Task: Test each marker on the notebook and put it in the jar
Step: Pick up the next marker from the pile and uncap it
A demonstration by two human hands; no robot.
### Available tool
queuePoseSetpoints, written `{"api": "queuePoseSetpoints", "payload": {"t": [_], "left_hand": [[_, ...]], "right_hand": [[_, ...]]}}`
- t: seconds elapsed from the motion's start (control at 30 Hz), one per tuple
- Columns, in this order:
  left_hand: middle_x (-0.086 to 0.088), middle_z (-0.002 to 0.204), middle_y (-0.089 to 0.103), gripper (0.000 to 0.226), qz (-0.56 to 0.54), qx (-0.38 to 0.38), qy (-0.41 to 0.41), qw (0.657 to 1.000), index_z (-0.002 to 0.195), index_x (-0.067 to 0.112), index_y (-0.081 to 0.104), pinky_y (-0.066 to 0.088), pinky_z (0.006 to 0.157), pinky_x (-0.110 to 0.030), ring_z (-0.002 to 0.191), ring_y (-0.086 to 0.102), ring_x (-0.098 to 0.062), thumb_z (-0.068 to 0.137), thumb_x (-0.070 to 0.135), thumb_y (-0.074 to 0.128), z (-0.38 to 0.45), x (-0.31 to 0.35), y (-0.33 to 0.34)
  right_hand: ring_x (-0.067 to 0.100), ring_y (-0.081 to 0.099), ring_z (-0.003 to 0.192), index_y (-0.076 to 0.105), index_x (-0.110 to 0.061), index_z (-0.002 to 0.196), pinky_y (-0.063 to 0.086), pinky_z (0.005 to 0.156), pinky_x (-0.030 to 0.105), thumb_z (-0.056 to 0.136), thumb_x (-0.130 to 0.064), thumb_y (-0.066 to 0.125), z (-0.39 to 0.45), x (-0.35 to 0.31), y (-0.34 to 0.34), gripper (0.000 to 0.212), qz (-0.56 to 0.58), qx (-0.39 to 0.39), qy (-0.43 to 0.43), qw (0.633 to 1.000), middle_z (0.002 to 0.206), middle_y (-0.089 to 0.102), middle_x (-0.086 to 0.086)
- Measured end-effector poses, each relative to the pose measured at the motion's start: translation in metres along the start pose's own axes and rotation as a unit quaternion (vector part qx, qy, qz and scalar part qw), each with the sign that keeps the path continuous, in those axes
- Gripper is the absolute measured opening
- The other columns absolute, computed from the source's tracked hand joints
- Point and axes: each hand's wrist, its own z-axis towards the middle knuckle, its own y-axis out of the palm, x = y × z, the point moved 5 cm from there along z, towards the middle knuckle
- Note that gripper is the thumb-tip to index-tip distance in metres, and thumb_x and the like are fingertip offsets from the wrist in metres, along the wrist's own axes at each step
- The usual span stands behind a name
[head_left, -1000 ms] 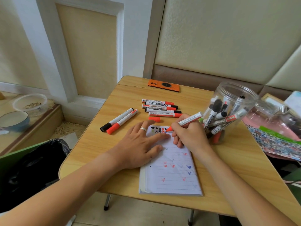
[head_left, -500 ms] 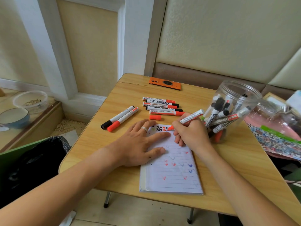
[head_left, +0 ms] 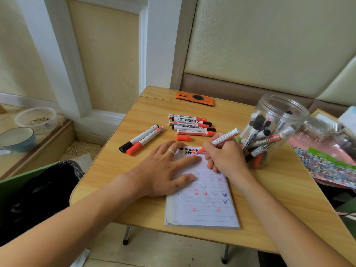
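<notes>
On the wooden folding table (head_left: 269,199), the lined white notebook (head_left: 204,205) and clear plastic jar (head_left: 279,130) stay put. The left hand (head_left: 159,170) still presses flat, fingers spread. The right hand (head_left: 225,155) keeps pinching the uncapped red whiteboard marker (head_left: 221,140), tip on the page's top.
</notes>
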Motion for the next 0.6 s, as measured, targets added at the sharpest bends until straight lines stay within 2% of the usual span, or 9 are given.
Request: {"api": "queuePoseSetpoints", "payload": {"t": [0.13,0.37,0.6], "left_hand": [[0.002,0.166,0.004,0.062,-0.002,-0.003,0.000,1.000,0.154,0.057,0.004,0.001,0.124,-0.040,0.153,-0.007,-0.017,0.095,0.074,0.016,-0.0007,0.0000,0.0001],[0.001,0.166,0.005,0.061,0.000,0.001,0.001,1.000,0.154,0.057,0.003,0.002,0.124,-0.041,0.153,-0.006,-0.018,0.096,0.074,0.016,0.0012,-0.0014,0.0021],[0.000,0.166,0.005,0.061,-0.003,0.002,0.000,1.000,0.153,0.057,0.003,0.003,0.124,-0.041,0.153,-0.006,-0.019,0.096,0.074,0.016,0.0006,-0.0015,0.0024]], "right_hand": [[0.021,0.057,0.038,0.061,-0.007,0.075,0.042,0.040,0.026,0.087,-0.016,0.064,-0.0004,-0.0002,-0.0009,0.016,0.000,0.002,0.007,1.000,0.057,0.068,0.013],[0.024,0.059,0.041,0.060,-0.009,0.080,0.045,0.044,0.028,0.089,-0.015,0.063,-0.0016,-0.0030,0.0013,0.012,0.005,0.005,-0.004,1.000,0.057,0.068,0.010],[0.028,0.058,0.040,0.061,-0.006,0.072,0.045,0.043,0.027,0.089,-0.018,0.064,0.0001,-0.0005,-0.0008,0.021,-0.010,0.001,0.013,1.000,0.056,0.068,0.016]]}}
